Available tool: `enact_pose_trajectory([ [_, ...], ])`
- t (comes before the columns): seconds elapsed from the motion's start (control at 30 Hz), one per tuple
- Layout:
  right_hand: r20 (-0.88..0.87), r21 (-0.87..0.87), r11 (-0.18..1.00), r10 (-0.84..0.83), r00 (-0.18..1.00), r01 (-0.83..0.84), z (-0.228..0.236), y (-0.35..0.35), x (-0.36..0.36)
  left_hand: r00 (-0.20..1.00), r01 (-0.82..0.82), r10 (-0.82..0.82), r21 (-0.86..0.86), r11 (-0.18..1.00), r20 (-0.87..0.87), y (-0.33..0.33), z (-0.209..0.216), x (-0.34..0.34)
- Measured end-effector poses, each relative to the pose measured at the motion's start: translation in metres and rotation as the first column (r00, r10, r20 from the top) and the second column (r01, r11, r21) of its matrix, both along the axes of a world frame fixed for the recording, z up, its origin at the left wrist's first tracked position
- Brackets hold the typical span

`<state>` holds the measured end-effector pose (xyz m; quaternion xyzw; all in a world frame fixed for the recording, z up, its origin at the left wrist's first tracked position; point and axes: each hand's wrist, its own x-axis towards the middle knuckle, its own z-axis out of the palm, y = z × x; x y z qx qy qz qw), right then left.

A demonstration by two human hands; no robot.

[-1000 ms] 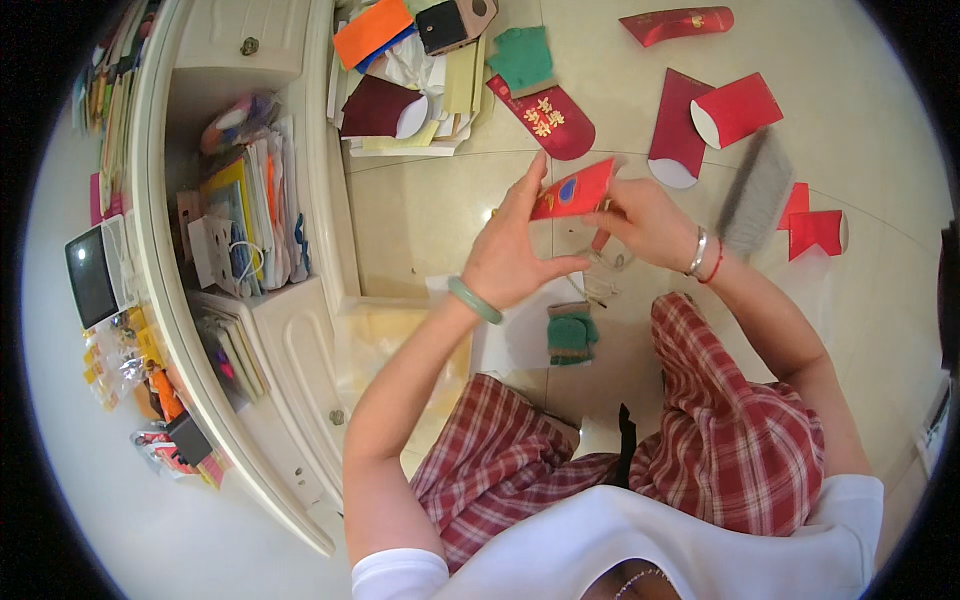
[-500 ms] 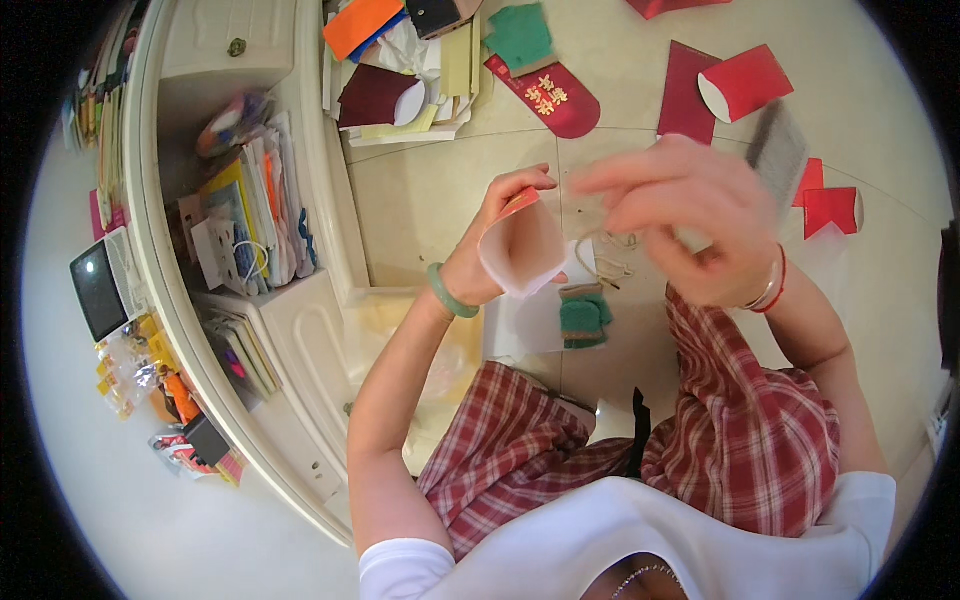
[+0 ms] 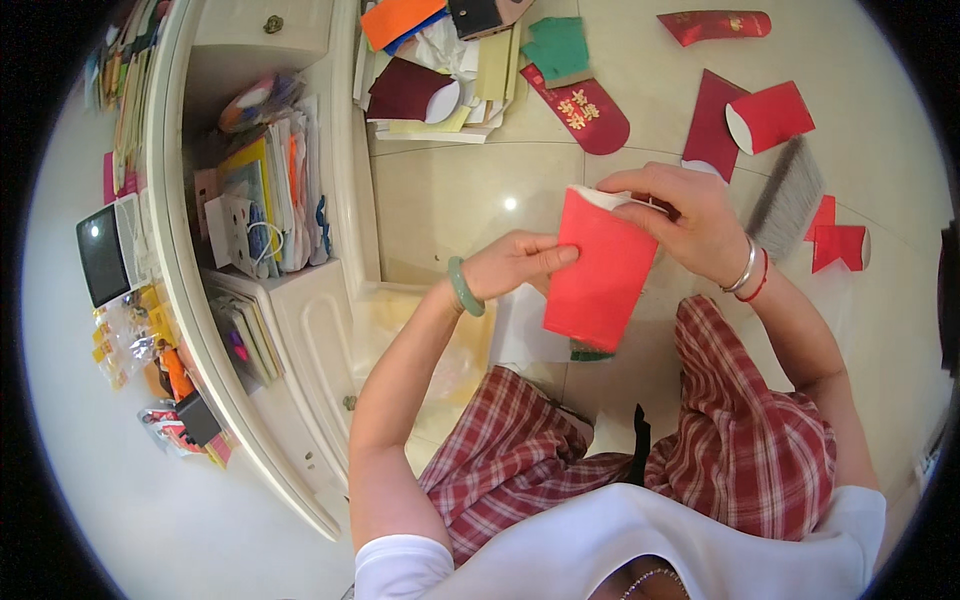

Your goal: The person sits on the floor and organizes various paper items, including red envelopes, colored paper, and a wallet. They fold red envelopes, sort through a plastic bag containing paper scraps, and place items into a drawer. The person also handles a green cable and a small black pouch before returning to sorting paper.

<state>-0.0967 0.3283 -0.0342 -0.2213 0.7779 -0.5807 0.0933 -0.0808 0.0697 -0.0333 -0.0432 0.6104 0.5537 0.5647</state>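
Observation:
A plain red paper envelope (image 3: 600, 275) hangs in front of me, its white-lined mouth at the top and slightly parted. My left hand (image 3: 515, 265) pinches its left edge, thumb on the front. At the upper right corner, my right hand (image 3: 700, 215) is closed on the rim of the mouth, some fingertips hidden behind or in it. Below the envelope, the end of a green bundle (image 3: 590, 352) pokes out, mostly covered. White paper (image 3: 525, 325) lies on the floor behind the envelope and under my left hand.
A white cabinet (image 3: 320, 330) with shelved papers runs along the left. Beyond it rises a paper pile (image 3: 495, 80). Near it lie a green piece (image 3: 558, 48) and a gold-lettered red envelope (image 3: 585, 115). More red envelopes (image 3: 775, 115) lie right, beside a grey bristly block (image 3: 790, 200).
The envelope has turned from its mouth facing me to its red face showing. My right hand, blurred and apart before, has come down onto its rim. The view has shifted slightly.

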Motion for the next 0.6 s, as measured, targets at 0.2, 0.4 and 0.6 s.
enact_pose_trajectory([
  [0.2,0.627,-0.215,0.977,0.150,0.765,-0.015,-0.021,-0.011,-0.019,0.984,-0.062,0.053,-0.047,0.997,-0.169,-0.028,-0.012,-0.009],
  [0.4,0.680,-0.222,0.968,0.239,0.694,-0.116,-0.077,-0.067,-0.034,0.552,-0.369,-0.154,-0.406,0.836,-0.820,-0.062,0.000,-0.033],
  [0.6,0.560,-0.252,0.948,-0.022,0.829,0.195,-0.088,-0.148,-0.117,0.120,-0.787,0.392,0.153,0.597,-0.912,-0.110,0.004,-0.040],
])
